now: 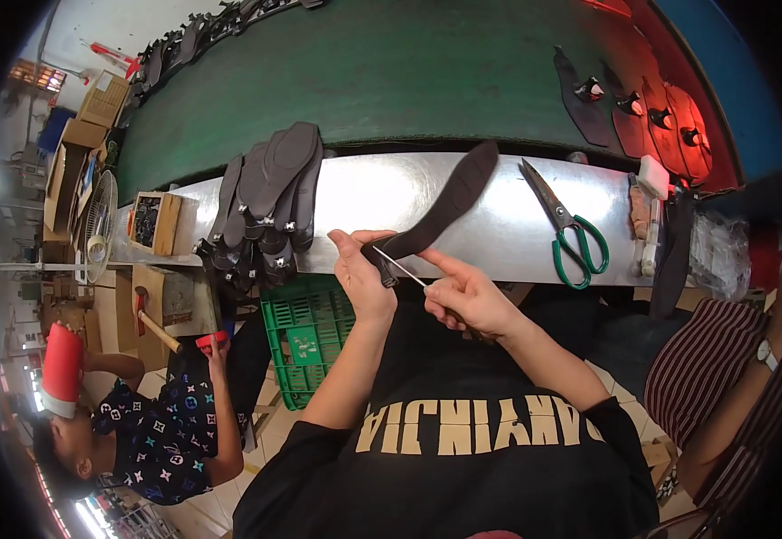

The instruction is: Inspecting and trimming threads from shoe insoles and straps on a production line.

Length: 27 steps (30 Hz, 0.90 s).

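Note:
My left hand (364,283) is closed around the near end of a dark brown shoe sole (452,196), the thumb standing up beside it. The sole's other end points away to the right, above the metal work surface. My right hand (470,298) grips a thin, straight metal tool (398,266), like an awl or hook; its handle is hidden in the fingers. The tip of this tool meets the sole's held end, close to the left palm. Further left lies a heap of similar soles (288,166) with small metal fittings. Green-handled scissors (578,241) rest slightly spread to the right.
Beyond the metal table (364,189) runs a green conveyor belt (391,72), with more soles under red light (674,126). A wooden box of small parts (159,223) stands left. Below is a green crate (306,341). Two people flank me; the left one holds a red container (63,364).

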Available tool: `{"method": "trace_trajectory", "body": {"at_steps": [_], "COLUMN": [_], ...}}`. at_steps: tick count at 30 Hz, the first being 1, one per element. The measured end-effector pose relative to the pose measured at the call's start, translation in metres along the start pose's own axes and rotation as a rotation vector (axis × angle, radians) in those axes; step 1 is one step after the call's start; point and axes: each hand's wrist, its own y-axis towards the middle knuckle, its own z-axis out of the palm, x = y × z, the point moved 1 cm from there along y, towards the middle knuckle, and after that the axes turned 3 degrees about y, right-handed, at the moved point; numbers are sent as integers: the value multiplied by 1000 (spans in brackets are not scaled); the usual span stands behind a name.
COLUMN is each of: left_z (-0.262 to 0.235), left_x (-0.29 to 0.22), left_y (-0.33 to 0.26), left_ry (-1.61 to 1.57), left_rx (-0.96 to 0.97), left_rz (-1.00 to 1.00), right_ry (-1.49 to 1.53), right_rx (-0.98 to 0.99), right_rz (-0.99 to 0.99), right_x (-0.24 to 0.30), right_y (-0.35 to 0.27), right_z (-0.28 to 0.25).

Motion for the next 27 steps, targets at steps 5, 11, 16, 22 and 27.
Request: {"method": "trace_trajectory", "body": {"at_steps": [5,11,16,22,27], "left_z": [-6,-8,-2,-2,13], "left_x": [-2,-1,-7,1,19], "left_y": [-1,-1,-3,12,-11], "left_ry": [101,69,-110,-725,-957], "left_rx": [93,83,204,284,302], "left_rz": [159,108,-34,-770,-911], "right_ry": [436,-670,-1019,-1097,-984], "right_rx": [124,-242,-249,-42,-430], "right_rz": [-27,-516,-845,-781,-794], "right_x": [17,7,7,13,10], "right_y": [0,-9,-11,-31,-25], "right_z": [-8,1,8,29,7]}}
